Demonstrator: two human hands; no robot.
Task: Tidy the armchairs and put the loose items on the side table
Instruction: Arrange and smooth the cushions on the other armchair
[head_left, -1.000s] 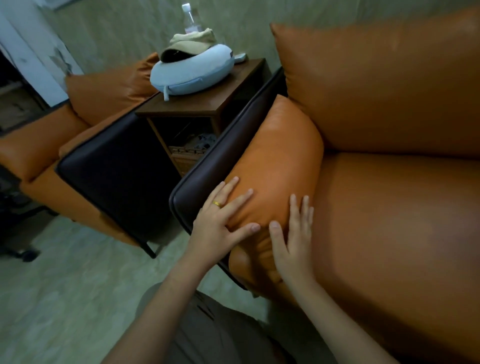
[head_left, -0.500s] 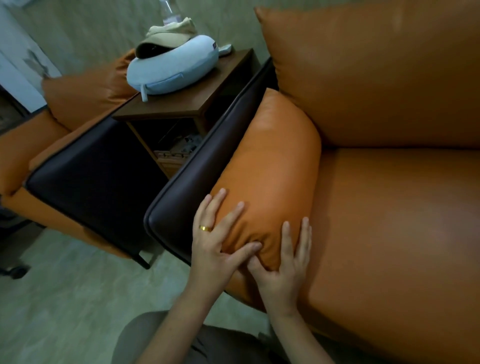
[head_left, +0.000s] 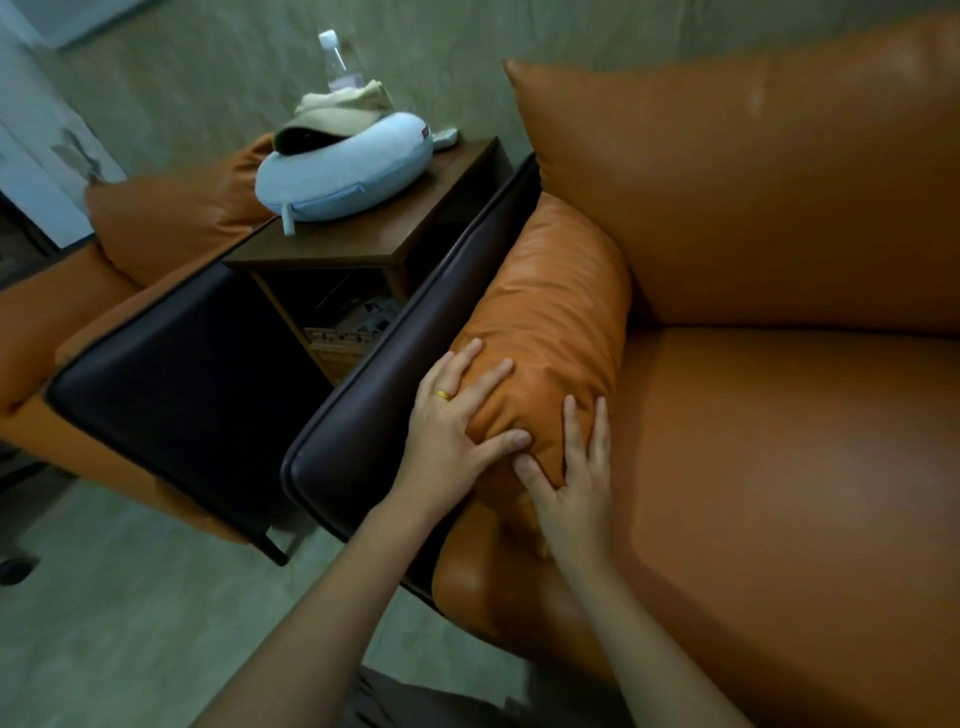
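Armchairs: two, both orange leather with dark brown outer sides. The near armchair (head_left: 779, 467) fills the right. The far armchair (head_left: 171, 223) sits at the left, partly out of view.
Between the chairs: one dark brown wooden side table (head_left: 395, 234), square-topped, at the far middle.
Loose items on the table top: four.
- One light blue U-shaped fabric neck pillow (head_left: 358, 171).
- One beige cloth cap (head_left: 337, 111) resting on top of the pillow.
- One clear plastic bottle (head_left: 335, 57) with a white lid, upright behind the cap.
- One small pale object (head_left: 445, 137) just right of the pillow, too hidden to identify.
Lower shelf (head_left: 348, 332): one, under the table top, cluttered. Its contents are too dim to count.
Under the hands: one padded orange leather arm cushion (head_left: 550, 301), lying along the left arm of the near armchair, against the inside of that chair's dark side.
Hands: two, bare, both at the near end of the arm cushion.
Left hand (head_left: 447, 431): fingers spread wide and nearly straight over the cushion's top, thumb pressing into its near end. There is one gold ring (head_left: 443, 395) on one finger.
Right hand (head_left: 576, 488): fingers lie straight up the cushion's inner side. The thumb pushes into the near end, close to the left thumb. The hand presses the cushion rather than closing round it.
Writing: a small dark tag on the pillow and a band label on the bottle, neither readable.
Floor (head_left: 130, 623): pale grey-green, at the near left.
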